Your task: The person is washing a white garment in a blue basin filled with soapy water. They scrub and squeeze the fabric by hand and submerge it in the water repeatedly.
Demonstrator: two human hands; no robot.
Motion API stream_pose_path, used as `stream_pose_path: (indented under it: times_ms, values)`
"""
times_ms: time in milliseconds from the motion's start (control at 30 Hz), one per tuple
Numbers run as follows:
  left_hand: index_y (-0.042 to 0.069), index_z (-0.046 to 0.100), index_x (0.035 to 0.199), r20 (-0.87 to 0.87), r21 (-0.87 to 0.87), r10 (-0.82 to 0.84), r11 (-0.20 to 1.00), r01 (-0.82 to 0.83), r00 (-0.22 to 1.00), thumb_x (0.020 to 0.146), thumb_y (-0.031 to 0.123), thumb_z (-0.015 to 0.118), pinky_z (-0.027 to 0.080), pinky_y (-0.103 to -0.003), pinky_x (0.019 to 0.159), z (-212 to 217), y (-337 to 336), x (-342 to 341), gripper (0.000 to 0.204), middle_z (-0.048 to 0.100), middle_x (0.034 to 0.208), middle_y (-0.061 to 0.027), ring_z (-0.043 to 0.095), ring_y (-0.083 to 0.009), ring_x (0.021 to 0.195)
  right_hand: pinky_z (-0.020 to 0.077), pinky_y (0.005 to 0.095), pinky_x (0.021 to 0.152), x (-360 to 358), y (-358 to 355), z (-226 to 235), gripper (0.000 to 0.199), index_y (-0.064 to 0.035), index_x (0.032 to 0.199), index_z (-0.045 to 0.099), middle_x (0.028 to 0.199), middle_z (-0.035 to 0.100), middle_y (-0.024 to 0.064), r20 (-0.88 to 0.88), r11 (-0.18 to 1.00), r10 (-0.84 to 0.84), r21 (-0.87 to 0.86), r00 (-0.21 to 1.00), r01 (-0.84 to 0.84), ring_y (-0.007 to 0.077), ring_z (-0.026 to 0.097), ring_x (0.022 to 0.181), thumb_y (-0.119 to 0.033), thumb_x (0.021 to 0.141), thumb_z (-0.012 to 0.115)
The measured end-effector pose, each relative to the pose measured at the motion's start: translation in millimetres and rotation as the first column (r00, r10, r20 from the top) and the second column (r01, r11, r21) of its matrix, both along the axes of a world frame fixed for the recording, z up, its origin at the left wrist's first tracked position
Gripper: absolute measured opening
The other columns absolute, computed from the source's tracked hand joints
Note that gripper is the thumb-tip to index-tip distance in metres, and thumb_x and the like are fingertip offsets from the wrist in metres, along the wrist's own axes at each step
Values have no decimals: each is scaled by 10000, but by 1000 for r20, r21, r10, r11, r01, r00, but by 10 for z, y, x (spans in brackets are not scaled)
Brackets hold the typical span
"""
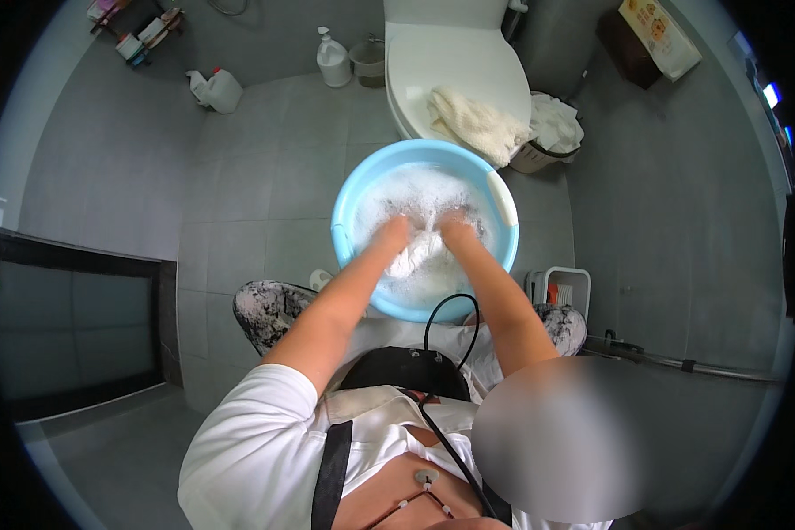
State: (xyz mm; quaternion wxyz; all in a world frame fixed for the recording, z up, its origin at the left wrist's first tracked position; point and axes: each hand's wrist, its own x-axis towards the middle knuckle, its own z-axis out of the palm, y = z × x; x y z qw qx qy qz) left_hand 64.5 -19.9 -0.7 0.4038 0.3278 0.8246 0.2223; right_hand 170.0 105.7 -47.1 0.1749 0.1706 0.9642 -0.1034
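Observation:
A round light-blue basin stands on the floor in front of me, full of water with thick white suds. Both my hands are down in it, side by side. Between them a wet white cloth shows, bunched and partly sunk in the foam. My left hand is closed on the cloth's left part. Opposite it, my right hand is closed on the right part. Foam and water cover most of the fingertips.
Beyond the basin is a white toilet with a cream towel on its lid. A bin stands beside it. A pump bottle and a white jug are by the far wall. A white rack is at the right.

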Motion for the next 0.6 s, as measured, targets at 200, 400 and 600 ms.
stream_pose_path:
  times_ms: [200, 400, 600]
  values:
    - [-1, 595, 906, -67, 60, -78, 995, 82, 995, 671, 243, 658, 446, -345, 715, 59, -14, -425, 344, 598, 853, -171, 574, -253, 830, 429, 331, 781, 98, 416, 401, 287, -46, 1042, 541, 1005, 580, 118, -85, 568, -614, -738, 785, 365, 243, 554, 903, -165, 783, 507]
    - [-13, 512, 1039, 934, 40, 218, 724, -688, 284, 758, 271, 599, 453, -351, 804, 250, 84, -192, 409, 587, 941, -127, 572, -226, 871, 412, 318, 788, 135, 380, 608, 310, -51, 1073, 514, 1007, 565, 82, 520, -537, -772, -841, 367, 62, 197, 532, 922, -212, 808, 500]
    - [46, 539, 1011, 991, -128, 100, 421, -898, -94, 806, 331, 504, 438, -348, 815, 243, 194, 6, 353, 587, 954, -115, 562, -237, 883, 339, 345, 890, -78, -191, 683, 463, -61, 1161, 438, 1158, 450, 128, -293, 317, -936, -942, 196, 107, 244, 413, 1084, -299, 780, 551]
